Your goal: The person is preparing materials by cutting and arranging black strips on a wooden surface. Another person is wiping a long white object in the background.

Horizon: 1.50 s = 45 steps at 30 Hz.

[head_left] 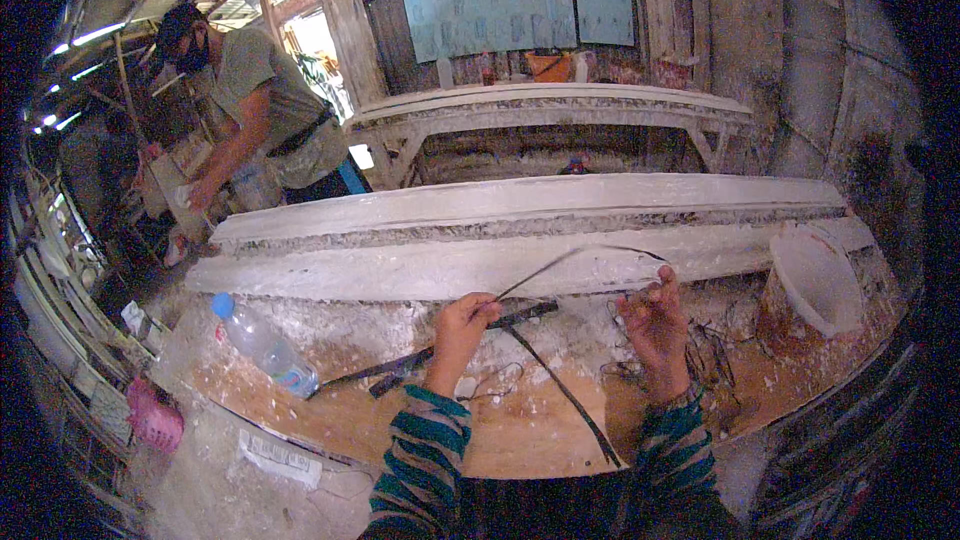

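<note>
At the lower middle of the frame, both hands pinch a thin dark wire over the bench: left hand grips one end, right hand the other, wire arching between them

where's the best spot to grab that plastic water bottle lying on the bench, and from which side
Probably around the clear middle of the water bottle, coming from above. It lies on its side on the wooden bench, blue cap toward the upper left, so the round body faces up with open space on both long sides. The left hand is nearer; both it and the right hand are pinching a thin wire.
</note>
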Motion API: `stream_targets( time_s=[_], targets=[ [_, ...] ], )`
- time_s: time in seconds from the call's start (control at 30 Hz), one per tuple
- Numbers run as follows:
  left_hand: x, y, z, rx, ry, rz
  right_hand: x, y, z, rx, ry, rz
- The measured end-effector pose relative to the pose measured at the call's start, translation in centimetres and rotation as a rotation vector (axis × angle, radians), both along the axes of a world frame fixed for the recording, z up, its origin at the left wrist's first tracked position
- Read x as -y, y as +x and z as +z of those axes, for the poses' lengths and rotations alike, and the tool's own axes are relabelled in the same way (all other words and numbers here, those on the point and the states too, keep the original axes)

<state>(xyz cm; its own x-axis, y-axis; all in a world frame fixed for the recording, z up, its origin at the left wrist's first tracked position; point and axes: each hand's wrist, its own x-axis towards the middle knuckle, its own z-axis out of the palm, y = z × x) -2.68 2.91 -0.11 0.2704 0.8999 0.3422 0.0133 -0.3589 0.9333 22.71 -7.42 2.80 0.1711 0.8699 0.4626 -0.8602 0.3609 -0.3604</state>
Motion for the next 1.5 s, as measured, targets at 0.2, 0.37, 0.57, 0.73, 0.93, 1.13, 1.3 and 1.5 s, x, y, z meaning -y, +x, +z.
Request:
stream_targets(
  time_s=[0.2, 0.37, 0.57, 0.73, 0.93, 1.13, 1.3, 1.5],
  targets=[
    [3.5, 3.2, 0.9, 0.191, -0.221, -0.273, -0.9, -3.2, -0.5, 0.520, -0.152, -0.077],
    [5.5, 4.4, 1.5, 0.094, -0.221, -0.286, -1.2, -5.3, -1.8, 0.793, -0.361, -0.163],
    [4.9, 4.8, 0.4, 0.152, -0.344, -0.236, -1.5, -5.0, -2.4, 0.888, -0.399, -0.239],
    [4.7, 4.7, 0.5, 0.119, -0.331, -0.171, -1.5, -5.3, -2.6, 0.895, -0.381, -0.214],
    [5.3, 4.7, 1.1, -0.040, -0.077, -0.061, -1.4, -5.4, -2.7, 0.967, -0.385, -0.251],
    [5.6, 4.7, 1.2, -0.072, -0.024, -0.075, -2.0, -5.4, -3.6, 0.937, -0.340, -0.269],
    [5.8, 4.8, 1.4, -0.058, 0.005, -0.070, -2.1, -5.5, -3.6, 0.949, -0.355, -0.327],
    [5.8, 4.8, 2.0, -0.057, -0.051, -0.129, -1.3, -6.0, -2.3, 0.995, -0.289, -0.380]
  ],
)
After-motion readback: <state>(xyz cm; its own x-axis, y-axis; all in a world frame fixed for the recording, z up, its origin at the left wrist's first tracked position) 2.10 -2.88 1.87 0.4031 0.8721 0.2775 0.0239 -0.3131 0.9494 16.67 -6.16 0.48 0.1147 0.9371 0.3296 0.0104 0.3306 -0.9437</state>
